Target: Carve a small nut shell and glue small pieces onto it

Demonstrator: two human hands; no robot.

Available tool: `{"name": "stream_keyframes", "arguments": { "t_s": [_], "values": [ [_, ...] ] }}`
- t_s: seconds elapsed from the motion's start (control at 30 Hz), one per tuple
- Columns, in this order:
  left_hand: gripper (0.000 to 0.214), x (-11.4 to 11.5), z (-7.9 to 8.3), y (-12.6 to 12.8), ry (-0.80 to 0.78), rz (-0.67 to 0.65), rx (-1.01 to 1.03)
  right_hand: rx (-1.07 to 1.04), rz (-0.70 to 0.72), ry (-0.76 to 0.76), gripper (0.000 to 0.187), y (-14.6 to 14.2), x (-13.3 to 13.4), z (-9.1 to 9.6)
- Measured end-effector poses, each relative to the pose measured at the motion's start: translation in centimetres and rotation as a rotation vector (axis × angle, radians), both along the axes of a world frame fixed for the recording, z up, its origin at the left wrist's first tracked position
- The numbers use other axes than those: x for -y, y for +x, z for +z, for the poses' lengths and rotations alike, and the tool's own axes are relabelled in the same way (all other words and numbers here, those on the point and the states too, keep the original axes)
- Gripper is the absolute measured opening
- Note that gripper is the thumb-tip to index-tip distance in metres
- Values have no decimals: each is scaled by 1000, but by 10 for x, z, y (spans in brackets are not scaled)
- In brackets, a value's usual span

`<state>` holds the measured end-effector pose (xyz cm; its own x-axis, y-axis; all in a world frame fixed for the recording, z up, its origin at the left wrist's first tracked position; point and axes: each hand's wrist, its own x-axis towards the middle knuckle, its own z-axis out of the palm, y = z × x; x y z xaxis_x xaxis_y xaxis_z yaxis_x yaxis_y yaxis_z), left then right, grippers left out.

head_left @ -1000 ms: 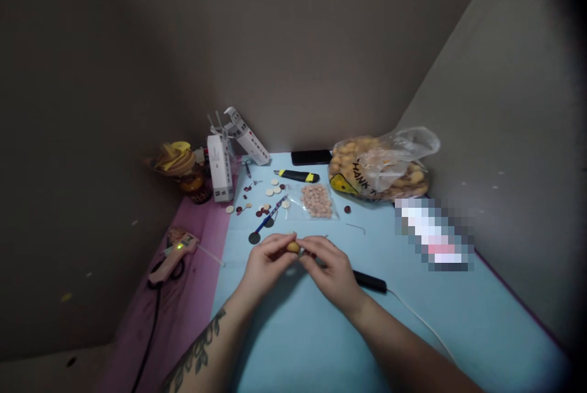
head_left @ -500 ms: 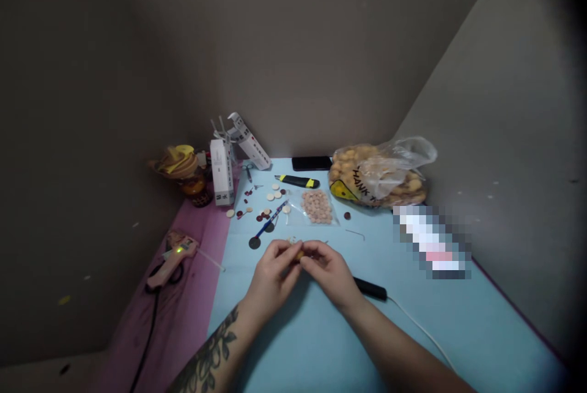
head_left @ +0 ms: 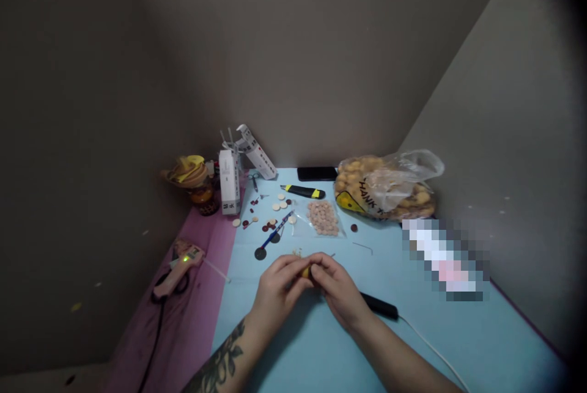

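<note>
Pinching a small yellow-brown piece [head_left: 306,272] with the left hand [head_left: 277,286] and the right hand [head_left: 338,291] together, over the blue worktop [head_left: 426,295], nearer than the bag of pink beads [head_left: 323,219], left of the corded black tool [head_left: 380,306].

Bare fingers [head_left: 290,269] mostly hide the small, yellow, rounded piece [head_left: 306,272]; the right hand [head_left: 338,292] covers the left end of the black elongated handle [head_left: 381,307]. At right, pixelation obscures a bright oblong object [head_left: 444,261].
</note>
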<state>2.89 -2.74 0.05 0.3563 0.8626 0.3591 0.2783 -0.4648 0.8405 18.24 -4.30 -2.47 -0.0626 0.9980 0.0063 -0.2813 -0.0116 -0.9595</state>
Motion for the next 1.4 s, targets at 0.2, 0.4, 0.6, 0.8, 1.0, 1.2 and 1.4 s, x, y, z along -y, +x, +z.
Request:
{"name": "stream_keyframes", "arguments": {
  "t_s": [0.2, 0.4, 0.6, 0.8, 1.0, 1.2, 1.4],
  "values": [
    [22, 0, 6, 4, -45, -42, 58, 34, -45, 18, 28, -3, -1, 0],
    [15, 1, 0, 7, -174, -29, 150, 165, -155, 121, 23, 0, 2, 2],
    [22, 0, 8, 4, -464, -24, 302, 346, -96, 322, 12, 10, 9, 19],
    [29, 1, 18, 1, -562, -102, 299, 628, -75, 681, 37, 16, 11, 28],
    [35, -1, 15, -1, -615, -88, 401, 645, -128, 649, 34, 17, 11, 27],
    [28, 2, 16, 0, -563, -29, 370, 627, -172, 549, 25, 16, 12, 25],
    [26, 5, 15, 1, -443, -26, 413, 586, -195, 497, 21, 14, 13, 23]
  ]
}}
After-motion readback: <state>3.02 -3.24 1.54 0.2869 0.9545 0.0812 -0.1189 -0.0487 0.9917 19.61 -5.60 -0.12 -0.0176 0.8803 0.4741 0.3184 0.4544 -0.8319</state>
